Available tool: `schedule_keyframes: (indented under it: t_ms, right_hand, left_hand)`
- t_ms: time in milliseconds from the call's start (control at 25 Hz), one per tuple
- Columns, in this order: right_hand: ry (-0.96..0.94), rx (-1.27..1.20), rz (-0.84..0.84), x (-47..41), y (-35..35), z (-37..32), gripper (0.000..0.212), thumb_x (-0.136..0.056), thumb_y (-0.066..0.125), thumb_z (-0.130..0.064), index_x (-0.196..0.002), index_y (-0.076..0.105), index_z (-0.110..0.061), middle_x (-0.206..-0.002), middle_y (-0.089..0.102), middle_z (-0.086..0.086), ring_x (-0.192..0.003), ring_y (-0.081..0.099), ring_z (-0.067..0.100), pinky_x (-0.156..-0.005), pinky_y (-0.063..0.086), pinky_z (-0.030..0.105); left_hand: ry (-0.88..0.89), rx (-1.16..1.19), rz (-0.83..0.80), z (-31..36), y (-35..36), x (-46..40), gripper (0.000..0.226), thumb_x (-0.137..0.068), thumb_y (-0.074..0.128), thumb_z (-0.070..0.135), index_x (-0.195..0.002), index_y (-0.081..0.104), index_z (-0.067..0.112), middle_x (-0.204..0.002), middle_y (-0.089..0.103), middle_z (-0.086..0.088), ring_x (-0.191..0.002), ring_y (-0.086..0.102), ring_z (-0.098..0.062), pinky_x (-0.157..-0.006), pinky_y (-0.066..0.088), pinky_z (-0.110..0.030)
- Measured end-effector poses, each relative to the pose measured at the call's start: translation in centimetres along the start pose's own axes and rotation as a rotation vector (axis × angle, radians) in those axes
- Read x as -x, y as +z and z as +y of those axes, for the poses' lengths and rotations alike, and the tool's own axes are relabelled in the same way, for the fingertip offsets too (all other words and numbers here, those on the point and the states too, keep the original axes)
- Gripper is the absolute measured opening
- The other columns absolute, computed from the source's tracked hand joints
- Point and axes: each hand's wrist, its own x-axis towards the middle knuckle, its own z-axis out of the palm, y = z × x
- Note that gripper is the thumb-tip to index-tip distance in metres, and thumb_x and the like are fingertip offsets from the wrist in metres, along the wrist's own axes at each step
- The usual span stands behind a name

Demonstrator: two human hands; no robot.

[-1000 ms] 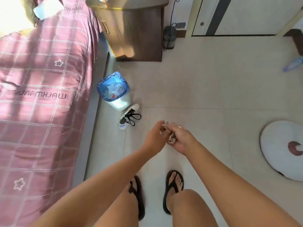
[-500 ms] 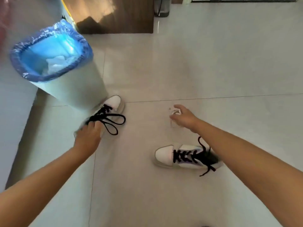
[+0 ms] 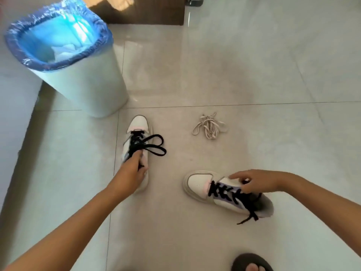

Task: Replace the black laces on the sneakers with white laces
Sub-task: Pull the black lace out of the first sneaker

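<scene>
Pale floor tiles (image 3: 254, 65) carry all items. Left hand (image 3: 129, 173) has its fingers (image 3: 136, 156) curled round the black lace at the tongue of the left sneaker (image 3: 139, 126), toe pointing away; lace loops (image 3: 154, 145) spill to the right. Right hand (image 3: 257, 182) rests on the right sneaker (image 3: 199, 184) with fingers curled at its black lacing, index extended. White laces (image 3: 209, 126) lie bundled between and beyond the shoes. A white bin (image 3: 86, 85) with blue liner (image 3: 101, 30) holds crumpled white material.
</scene>
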Motion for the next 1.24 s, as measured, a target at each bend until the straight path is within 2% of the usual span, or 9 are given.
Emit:
schedule_keyframes:
  t_ms: [120,240,400,520,680,760,880,1080,1240]
  right_hand:
    - [-0.077,0.296,0.001,0.7,4.6,-1.0,0.073,-0.086,0.055,-0.020,-0.145,0.019,-0.040,-0.123,0.042,-0.004,-0.110,0.045,0.014,-0.089,0.038,0.020]
    - [-0.175,0.371,0.267,-1.0,6.3,-2.9,0.054,-0.093,0.051,-0.029,-0.142,0.028,-0.030,-0.130,0.050,-0.002,-0.111,0.052,0.015,-0.081,0.036,0.019]
    - [-0.181,0.299,0.520,-3.5,3.6,-7.5,0.033,-0.091,0.053,-0.024,-0.120,0.042,-0.015,-0.112,0.061,0.011,-0.097,0.058,0.028,-0.068,0.037,0.030]
    - [-0.097,0.508,0.515,-4.2,1.4,-11.8,0.029,-0.092,0.049,-0.028,-0.115,0.042,-0.013,-0.109,0.060,0.013,-0.095,0.058,0.030,-0.066,0.039,0.031]
    - [-0.186,0.779,0.699,-4.0,-1.8,-19.1,0.029,-0.092,0.048,-0.028,-0.117,0.053,-0.016,-0.115,0.054,0.009,-0.107,0.051,0.028,-0.071,0.037,0.033]
    - [-0.421,0.669,0.592,-4.5,-0.4,-22.5,0.029,-0.091,0.052,-0.026,-0.118,0.057,-0.018,-0.118,0.055,0.006,-0.108,0.051,0.025,-0.076,0.040,0.031]
    - [-0.546,0.429,0.349,-6.1,3.1,-24.6,0.044,-0.089,0.061,-0.021,-0.130,0.048,-0.015,-0.128,0.052,0.006,-0.116,0.051,0.024,-0.093,0.043,0.036]
    - [-0.472,-0.332,0.736,-7.7,6.9,-23.0,0.049,-0.087,0.063,-0.020,-0.129,0.039,-0.013,-0.125,0.049,0.005,-0.119,0.050,0.020,-0.096,0.042,0.030]
    - [-0.449,-0.266,0.641,-8.8,9.6,-21.9,0.077,-0.082,0.070,-0.025,-0.142,0.024,-0.013,-0.142,0.031,0.007,-0.133,0.030,0.020,-0.109,0.028,0.030]
  left_hand:
    - [-0.117,0.198,0.086,2.1,0.9,2.5,0.015,-0.095,0.043,0.004,-0.108,0.050,0.006,-0.085,0.050,-0.006,-0.070,0.051,-0.017,-0.057,0.037,-0.015]
    - [-0.128,0.332,0.177,1.7,1.2,4.3,0.021,-0.088,0.040,-0.007,-0.096,0.051,0.009,-0.086,0.049,-0.006,-0.075,0.046,-0.016,-0.058,0.034,-0.013]
    - [-0.172,0.606,0.409,-0.8,0.0,6.4,0.018,-0.093,0.046,0.000,-0.102,0.055,0.012,-0.088,0.059,-0.004,-0.067,0.060,-0.013,-0.062,0.050,-0.017]
    - [-0.303,0.802,0.449,-3.1,-2.6,5.5,0.018,-0.097,0.044,0.009,-0.113,0.053,0.010,-0.079,0.063,-0.006,-0.053,0.060,-0.011,-0.054,0.052,-0.022]
    - [-0.190,0.078,0.207,-4.4,-4.5,3.6,0.024,-0.094,0.053,0.026,-0.114,0.060,0.013,-0.103,0.060,-0.005,-0.088,0.058,-0.017,-0.079,0.046,-0.028]
    - [0.022,0.069,0.121,-3.3,-3.9,3.0,0.029,-0.088,0.062,0.030,-0.112,0.061,0.014,-0.108,0.054,-0.003,-0.097,0.053,-0.016,-0.084,0.044,-0.029]
    - [0.056,0.030,0.091,-2.0,-2.5,1.6,0.028,-0.083,0.066,0.030,-0.108,0.062,0.016,-0.104,0.060,-0.001,-0.094,0.056,-0.017,-0.077,0.045,-0.030]
    - [-0.292,0.738,0.311,-3.6,-1.7,0.9,0.008,-0.087,0.065,0.021,-0.082,0.065,0.015,-0.084,0.071,-0.004,-0.079,0.069,-0.020,-0.070,0.056,-0.032]
    - [-0.310,0.947,0.304,-2.9,-3.8,0.5,0.008,-0.091,0.059,0.018,-0.087,0.060,0.011,-0.081,0.068,-0.008,-0.065,0.067,-0.016,-0.056,0.054,-0.026]
